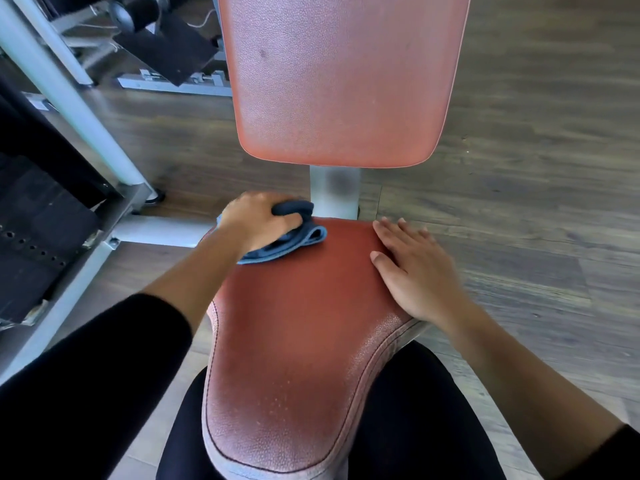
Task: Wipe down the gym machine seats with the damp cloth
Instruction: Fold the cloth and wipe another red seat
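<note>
**A:** What is on the far left?

**B:** A grey machine frame [69, 95] with a dark weight stack [38, 233]. It stands close to the seat. I think an elbow could bump it on a big swing.

**A:** And the left hand?

**B:** The left hand [258, 221] has its grip closed tight around the blue cloth [294, 242]. The cloth is bunched up. Part is in the fist and part lies flat on the back left corner of the red seat [304, 323], near the grey post [334, 192].

**A:** What could go wrong there?

**B:** The cloth is a small wad, so it may only touch a thin strip. It could miss spots. It sits right at the edge too, so a push could slide it off to the floor [519, 168].

**A:** What about the middle?

**B:** The front of the seat looks pale and bumpy. I cannot tell if that is dirt, water or just light. The backrest [341, 81] has a dark spot that might get skipped.

**A:** And the right hand?

**B:** The right hand [414, 271] is open and flat on the seat's right side, holding nothing. If the seat is wet, that hand may slip, or leave marks on a clean part.
</note>
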A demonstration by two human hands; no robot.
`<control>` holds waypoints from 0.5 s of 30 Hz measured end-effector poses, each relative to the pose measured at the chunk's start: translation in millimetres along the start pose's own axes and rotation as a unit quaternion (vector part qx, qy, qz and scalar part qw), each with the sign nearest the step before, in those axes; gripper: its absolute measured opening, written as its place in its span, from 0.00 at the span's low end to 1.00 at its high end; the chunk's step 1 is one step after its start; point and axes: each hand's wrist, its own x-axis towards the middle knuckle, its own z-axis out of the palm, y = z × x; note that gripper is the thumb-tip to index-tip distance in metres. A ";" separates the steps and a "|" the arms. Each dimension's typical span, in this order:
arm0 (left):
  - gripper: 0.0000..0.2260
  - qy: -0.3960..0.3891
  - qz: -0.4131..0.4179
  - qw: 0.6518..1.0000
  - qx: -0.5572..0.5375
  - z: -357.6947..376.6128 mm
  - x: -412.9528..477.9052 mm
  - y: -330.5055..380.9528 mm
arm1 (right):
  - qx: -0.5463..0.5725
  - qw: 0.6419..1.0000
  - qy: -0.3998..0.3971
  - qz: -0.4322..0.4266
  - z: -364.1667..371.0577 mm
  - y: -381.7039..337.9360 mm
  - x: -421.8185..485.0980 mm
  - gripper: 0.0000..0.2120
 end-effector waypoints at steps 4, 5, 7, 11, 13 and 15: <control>0.14 -0.082 0.052 0.995 0.016 15.5 18.3 42.9 | -0.003 1.000 0.001 0.002 0.6 0.9 1.3 0.27; 0.14 -0.088 0.061 0.994 0.015 19.4 19.4 47.9 | 0.001 1.000 0.003 0.004 0.3 0.5 1.3 0.29; 0.13 -0.087 0.057 0.995 0.009 20.9 19.1 48.4 | 0.007 1.000 0.004 0.003 0.2 1.1 1.4 0.32; 0.15 -0.040 0.005 0.999 0.020 11.1 14.1 21.7 | 0.004 1.000 0.000 0.001 0.1 2.6 1.4 0.27; 0.15 0.004 -0.034 0.999 0.032 9.0 6.2 10.9 | 0.004 1.000 0.002 0.000 0.0 2.1 1.1 0.25; 0.19 0.042 -0.055 0.996 0.061 12.4 -8.5 6.5 | 0.008 1.000 0.001 0.002 -1.0 1.8 1.1 0.25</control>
